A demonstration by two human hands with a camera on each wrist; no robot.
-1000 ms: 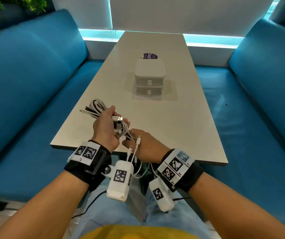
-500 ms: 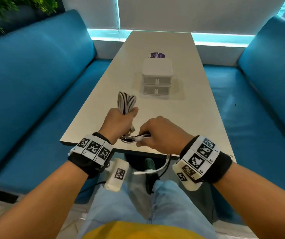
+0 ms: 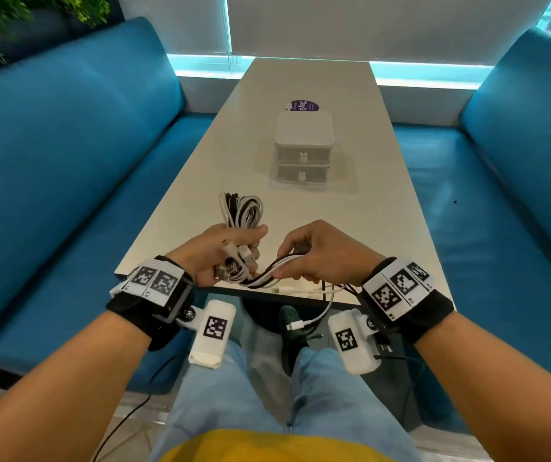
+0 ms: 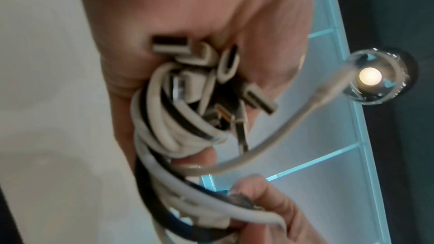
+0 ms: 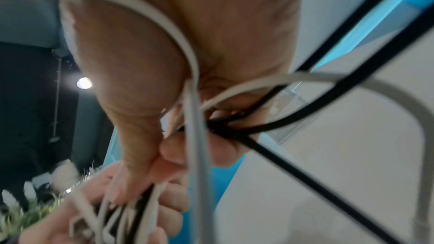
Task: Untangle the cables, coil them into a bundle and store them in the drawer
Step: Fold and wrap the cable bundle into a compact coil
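Bundle [image 3: 241,211]: clamped in left hand [image 3: 216,253] grip, anchoring coil before drawer unit [image 3: 303,146].
Tails [image 3: 275,268]: right hand [image 3: 322,253] grip pinches them, to wrap.

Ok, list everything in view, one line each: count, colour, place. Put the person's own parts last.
cable bundle: one, white and black strands, held above the near table edge, loops pointing away
loose cable ends: several, white and black, hanging below the right hand
drawer unit: one, white, two drawers both closed, mid table
table: one, pale beige, between the benches
sticker: one, purple, on the table behind the drawer unit
benches: two, blue, either side
plant: one, green, far left corner
left hand: grips the coiled bundle and plugs
right hand: pinches the trailing strands
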